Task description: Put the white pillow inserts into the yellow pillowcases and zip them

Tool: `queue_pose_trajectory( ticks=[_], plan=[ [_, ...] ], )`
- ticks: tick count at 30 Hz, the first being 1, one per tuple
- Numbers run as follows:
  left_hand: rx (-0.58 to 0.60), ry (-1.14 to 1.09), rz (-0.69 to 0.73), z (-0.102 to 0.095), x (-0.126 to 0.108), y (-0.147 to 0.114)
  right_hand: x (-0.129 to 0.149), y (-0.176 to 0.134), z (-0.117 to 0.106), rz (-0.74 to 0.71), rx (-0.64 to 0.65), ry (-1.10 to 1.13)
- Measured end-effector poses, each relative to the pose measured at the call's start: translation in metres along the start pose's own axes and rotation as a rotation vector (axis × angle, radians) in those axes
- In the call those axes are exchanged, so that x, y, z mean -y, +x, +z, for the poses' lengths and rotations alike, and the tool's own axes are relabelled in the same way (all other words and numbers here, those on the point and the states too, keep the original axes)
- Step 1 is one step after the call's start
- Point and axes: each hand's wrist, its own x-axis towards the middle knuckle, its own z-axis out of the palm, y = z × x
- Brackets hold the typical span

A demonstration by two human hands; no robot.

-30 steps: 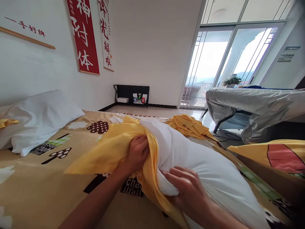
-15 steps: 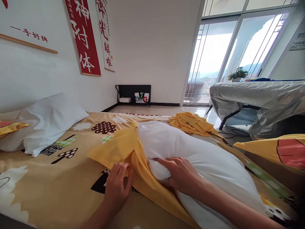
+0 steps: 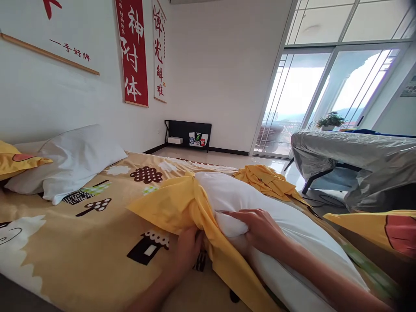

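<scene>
A white pillow (image 3: 292, 225) lies on the patterned bed sheet (image 3: 97, 255), its far end tucked partly into a yellow pillowcase (image 3: 169, 201). My right hand (image 3: 261, 229) is closed around a bunched corner of the pillow near the case's opening. My left hand (image 3: 188, 249) pinches the near edge of the pillowcase, its fingertips partly hidden under the cloth. A long strip of the yellow cloth hangs down between my two hands toward the front of the bed.
Another white pillow (image 3: 84, 158) leans at the left by the wall, with yellow fabric (image 3: 29, 161) beside it. Crumpled yellow cloth (image 3: 269, 182) lies at the bed's far edge. On the right stands a plastic-covered table (image 3: 354, 149); a black low shelf (image 3: 188, 128) is at the back.
My left hand has moved in to the pillowcase edge and closed on it. My right hand keeps its grip on the pillow corner. The view has tilted up and turned slightly left.
</scene>
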Motion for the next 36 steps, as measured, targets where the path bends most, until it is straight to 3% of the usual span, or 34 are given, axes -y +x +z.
queue_pose_trajectory(
  ticks=[7, 10, 13, 17, 19, 21, 25, 26, 27, 30, 32, 36],
  plan=[
    [0.02, -0.186, 0.248, 0.001, -0.041, -0.024, 0.002, 0.021, 0.018, -0.02, 0.058, -0.049],
    [0.176, -0.167, 0.319, 0.007, -0.05, -0.021, 0.015, 0.03, 0.033, -0.064, 0.184, -0.173],
    [0.378, -0.057, 0.31, 0.006, -0.043, -0.02, 0.023, 0.027, 0.039, -0.118, 0.235, -0.237],
    [0.53, 0.006, 0.352, -0.021, -0.037, -0.036, 0.021, 0.004, 0.03, -0.152, 0.225, -0.219],
    [0.502, -0.007, 0.375, -0.046, -0.036, -0.043, 0.016, -0.011, 0.025, -0.152, 0.213, -0.221],
    [0.309, 0.001, 0.301, -0.078, -0.025, -0.042, 0.01, -0.024, 0.022, -0.161, 0.217, -0.214],
    [-0.375, 0.203, -0.072, -0.144, 0.038, -0.014, 0.005, -0.037, 0.02, -0.134, 0.255, -0.201],
    [-0.396, 0.227, -0.212, -0.156, 0.058, -0.007, 0.006, -0.037, 0.02, -0.116, 0.261, -0.202],
    [-0.341, 0.194, -0.337, -0.165, 0.075, 0.0, 0.009, -0.037, 0.019, -0.098, 0.263, -0.202],
    [-0.084, -0.074, -0.484, -0.171, 0.111, 0.008, 0.021, -0.036, 0.014, -0.066, 0.267, -0.192],
    [-0.001, -0.281, -0.552, -0.162, 0.116, 0.009, 0.028, -0.034, 0.007, -0.064, 0.293, -0.18],
    [-0.021, -0.488, -0.55, -0.135, 0.099, 0.016, 0.029, -0.024, -0.015, -0.075, 0.329, -0.117]
  ],
)
